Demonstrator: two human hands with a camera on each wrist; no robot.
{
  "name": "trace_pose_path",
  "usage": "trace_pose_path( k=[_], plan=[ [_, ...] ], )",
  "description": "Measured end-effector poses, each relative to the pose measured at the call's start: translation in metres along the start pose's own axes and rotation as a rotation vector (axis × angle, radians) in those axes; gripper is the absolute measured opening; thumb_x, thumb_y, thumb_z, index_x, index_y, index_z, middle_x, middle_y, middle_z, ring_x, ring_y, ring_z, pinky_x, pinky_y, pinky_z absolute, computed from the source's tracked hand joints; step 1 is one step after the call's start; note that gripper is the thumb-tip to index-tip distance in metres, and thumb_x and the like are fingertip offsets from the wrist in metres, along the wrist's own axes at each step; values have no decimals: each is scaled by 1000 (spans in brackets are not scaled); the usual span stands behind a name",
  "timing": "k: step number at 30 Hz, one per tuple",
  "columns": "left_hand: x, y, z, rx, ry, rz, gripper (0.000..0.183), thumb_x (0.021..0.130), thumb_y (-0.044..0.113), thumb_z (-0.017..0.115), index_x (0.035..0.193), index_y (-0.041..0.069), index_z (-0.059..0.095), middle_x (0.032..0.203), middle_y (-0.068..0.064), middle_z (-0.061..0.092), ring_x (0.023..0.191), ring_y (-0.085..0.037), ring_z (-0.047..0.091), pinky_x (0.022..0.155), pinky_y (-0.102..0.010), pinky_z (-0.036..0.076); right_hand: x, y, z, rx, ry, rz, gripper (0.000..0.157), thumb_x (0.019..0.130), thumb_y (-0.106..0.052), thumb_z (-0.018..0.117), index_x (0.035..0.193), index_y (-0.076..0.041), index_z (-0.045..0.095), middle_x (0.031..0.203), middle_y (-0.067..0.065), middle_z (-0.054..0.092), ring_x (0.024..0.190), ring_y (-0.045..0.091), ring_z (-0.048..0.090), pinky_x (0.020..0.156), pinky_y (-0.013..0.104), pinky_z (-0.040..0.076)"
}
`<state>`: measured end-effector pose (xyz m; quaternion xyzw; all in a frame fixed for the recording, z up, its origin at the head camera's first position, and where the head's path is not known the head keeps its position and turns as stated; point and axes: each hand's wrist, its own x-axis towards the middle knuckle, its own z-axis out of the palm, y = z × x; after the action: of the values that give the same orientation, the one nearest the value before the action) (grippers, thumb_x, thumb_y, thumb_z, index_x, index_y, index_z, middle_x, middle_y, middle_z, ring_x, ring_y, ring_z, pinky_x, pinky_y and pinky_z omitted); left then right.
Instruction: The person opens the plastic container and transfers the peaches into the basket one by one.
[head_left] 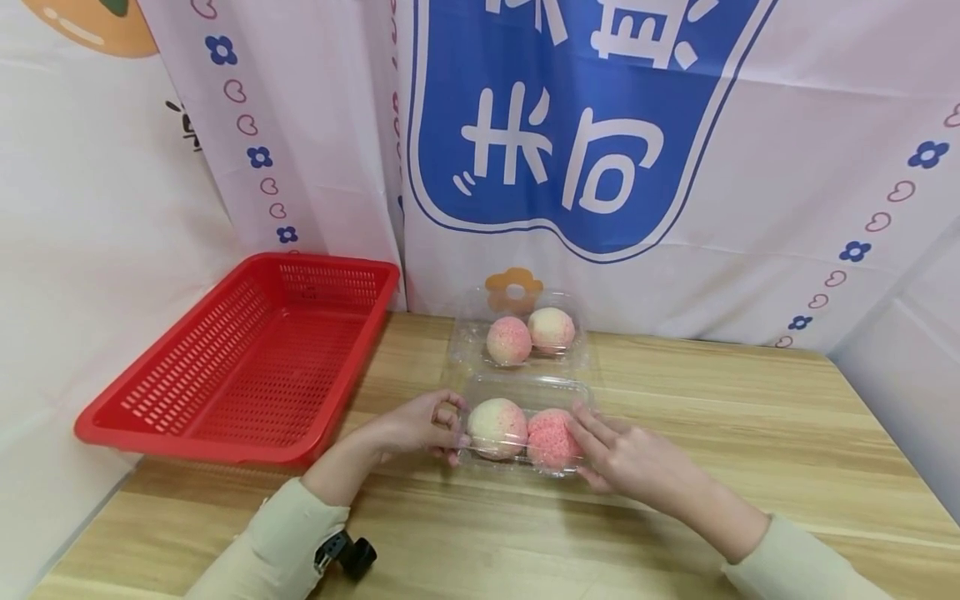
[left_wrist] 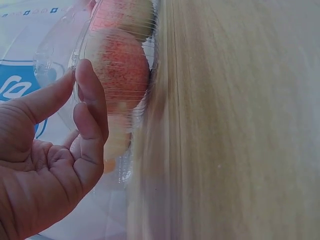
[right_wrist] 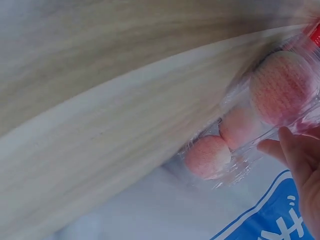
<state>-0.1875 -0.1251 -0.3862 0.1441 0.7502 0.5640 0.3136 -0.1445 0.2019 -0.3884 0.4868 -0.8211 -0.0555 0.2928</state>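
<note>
A clear plastic box (head_left: 525, 385) on the table holds two peach-like balls: a cream-and-pink one (head_left: 497, 428) at left and a pinker, rough-textured one (head_left: 553, 439) at right. At the box's left edge is my left hand (head_left: 422, 427); its thumb and index finger pinch the plastic rim in the left wrist view. My right hand (head_left: 637, 461) lies along the right edge, fingers fairly straight and touching the plastic over the pinker ball, thumb near the front corner. Behind it, two more such balls (head_left: 509, 341) sit in clear plastic (head_left: 465, 333); whether the plastics join, I cannot tell.
An openwork red plastic basket (head_left: 341, 379) stands at the left of the wooden table (head_left: 720, 400). A white printed cloth (head_left: 787, 150) with a blue panel hangs behind the table's back edge. A black wrist device (head_left: 347, 554) sits on the left sleeve.
</note>
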Motion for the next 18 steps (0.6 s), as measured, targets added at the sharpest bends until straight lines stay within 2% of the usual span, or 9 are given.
trace_pose_path(
  k=[2,4,7,10,12,15,18],
  plan=[
    [0,0,0,0,-1,1,46,93,3,66,129,-5,40,80,-3,66,65,-14,67,67,-29,52,1,-1,-4,-18,-31,-4,52,81,-31,75,117,5,68,115,24,71,89,29,75,68,28,61],
    [0,0,-1,3,-2,5,46,93,3,66,130,-6,40,80,-3,67,65,-14,67,68,-29,53,3,-2,-8,-43,-63,-17,47,86,-28,72,119,5,67,117,24,70,89,29,75,68,28,61],
    [0,0,-1,1,-7,9,46,93,2,65,130,-6,39,81,-3,67,65,-14,67,69,-30,54,5,-4,-11,-91,-104,-45,39,93,-22,63,120,5,66,117,23,70,92,29,75,69,29,61],
    [0,0,-1,-3,-12,7,46,93,1,64,130,-6,37,83,-4,67,65,-14,67,70,-31,56,6,-4,-11,-118,-112,-71,34,102,-17,48,121,5,65,116,23,71,94,30,75,70,29,61],
    [0,0,0,-8,-12,2,46,93,-1,63,130,-6,37,83,-5,67,65,-14,66,71,-31,57,6,-4,-11,-128,-107,-80,41,107,-15,32,120,5,66,116,22,71,93,30,75,70,28,61],
    [0,1,0,-10,-16,1,46,94,-2,62,131,-7,36,82,-4,65,65,-14,66,72,-31,57,6,-4,-10,-137,-103,-91,61,109,-13,9,119,5,67,115,22,71,91,29,75,70,27,61],
    [0,1,0,-18,-18,6,46,93,-3,62,130,-7,35,83,-4,65,64,-13,66,72,-31,58,6,-2,-10,-136,-91,-96,69,108,-13,2,117,3,68,115,21,72,91,29,75,70,27,61]
  ],
)
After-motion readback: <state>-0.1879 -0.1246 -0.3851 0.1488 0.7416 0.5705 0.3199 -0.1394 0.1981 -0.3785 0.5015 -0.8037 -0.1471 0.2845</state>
